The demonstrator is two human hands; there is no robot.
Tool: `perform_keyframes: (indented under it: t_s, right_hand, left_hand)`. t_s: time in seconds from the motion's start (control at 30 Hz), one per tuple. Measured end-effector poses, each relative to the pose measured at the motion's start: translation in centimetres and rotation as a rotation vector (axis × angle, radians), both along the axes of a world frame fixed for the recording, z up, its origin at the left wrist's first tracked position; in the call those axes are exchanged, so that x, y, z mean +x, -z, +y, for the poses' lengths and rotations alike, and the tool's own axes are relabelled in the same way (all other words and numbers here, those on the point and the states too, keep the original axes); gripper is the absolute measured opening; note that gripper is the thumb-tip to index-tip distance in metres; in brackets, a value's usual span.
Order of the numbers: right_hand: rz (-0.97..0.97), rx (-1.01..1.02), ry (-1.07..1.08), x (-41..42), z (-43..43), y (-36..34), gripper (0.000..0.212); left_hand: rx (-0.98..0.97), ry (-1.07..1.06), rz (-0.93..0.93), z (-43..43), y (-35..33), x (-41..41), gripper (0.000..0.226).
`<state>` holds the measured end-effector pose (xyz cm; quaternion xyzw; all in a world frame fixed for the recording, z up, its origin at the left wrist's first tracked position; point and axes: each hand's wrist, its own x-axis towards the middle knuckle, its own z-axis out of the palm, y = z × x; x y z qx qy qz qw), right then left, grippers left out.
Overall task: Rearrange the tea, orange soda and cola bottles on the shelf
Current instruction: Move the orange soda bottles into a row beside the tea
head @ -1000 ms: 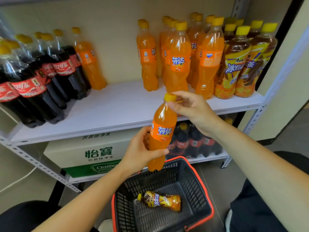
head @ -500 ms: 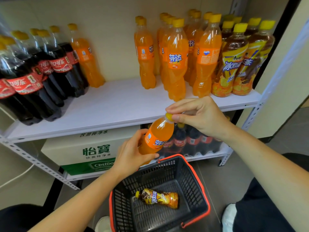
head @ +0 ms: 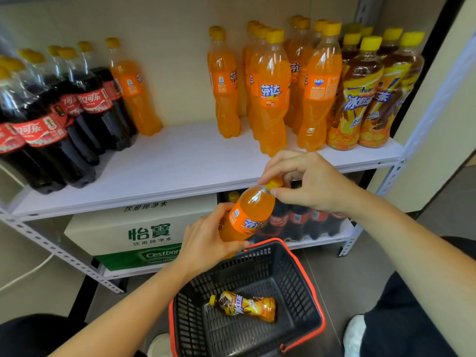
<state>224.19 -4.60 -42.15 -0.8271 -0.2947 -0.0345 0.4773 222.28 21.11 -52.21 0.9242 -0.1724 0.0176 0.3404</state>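
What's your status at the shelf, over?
Left hand grips orange soda bottle body; right hand pinches its cap. Bottle tilted over basket, tea bottle lying inside. Nothing in the way.

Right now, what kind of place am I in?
Probably a small shop, or a stockroom set up like one. A metal shelf holds rows of cola bottles, orange soda bottles and tea bottles. A shopping basket sits on the floor.

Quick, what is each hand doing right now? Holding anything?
Left hand: grips the body of the tilted orange soda bottle.
Right hand: pinches the same bottle at its yellow cap.
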Motion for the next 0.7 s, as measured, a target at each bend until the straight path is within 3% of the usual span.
perform_keyframes:
  t_s: [0.1, 0.33, 0.6, 0.7]
  right_hand:
    - [-0.006, 0.087, 0.036, 0.5, -0.2, 0.1, 0.014]
    - [0.080, 0.418, 0.067, 1.0, 0.0, 0.9, 0.022]
    - [0.057, 0.455, 0.144, 1.2, 0.7, 2.0, 0.026]
    - [0.155, 0.421, 0.159, 1.1, 1.1, 2.3, 0.025]
  left_hand:
    - [-0.023, -0.006, 0.031, 0.0, -0.2, 0.1, 0.085]
    - [-0.254, 0.062, 0.192, -0.3, -0.5, 0.1, 0.079]
    - [-0.599, 0.093, 0.323, -1.2, -2.5, 0.0, 0.058]
    - [-0.698, 0.084, 0.304, -0.9, -3.6, 0.4, 0.057]
